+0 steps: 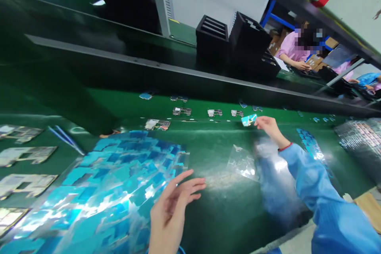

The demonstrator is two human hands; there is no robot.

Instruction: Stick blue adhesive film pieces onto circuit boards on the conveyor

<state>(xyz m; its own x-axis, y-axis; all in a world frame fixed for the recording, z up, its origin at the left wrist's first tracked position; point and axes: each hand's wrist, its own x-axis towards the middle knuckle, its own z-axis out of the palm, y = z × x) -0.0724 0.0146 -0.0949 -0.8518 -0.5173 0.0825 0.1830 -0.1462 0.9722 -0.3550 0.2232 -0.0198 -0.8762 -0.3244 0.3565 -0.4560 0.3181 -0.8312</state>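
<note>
Right hand (269, 126): fingertips pinched on a small blue piece (249, 119), held at the far edge of the green bench (214, 158), near a row of boards (182, 111). Left hand (171, 210): open, fingers extended, empty, at the edge of the blue sheet (104, 190).

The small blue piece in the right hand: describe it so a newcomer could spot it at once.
Find the green belt running across the view and follow the blue sleeve up to the right hand. Pinched in that hand is the small blue piece. Unlike the grey boards lying in a row on the belt beside it, it is shiny blue and gripped by a hand.
</note>
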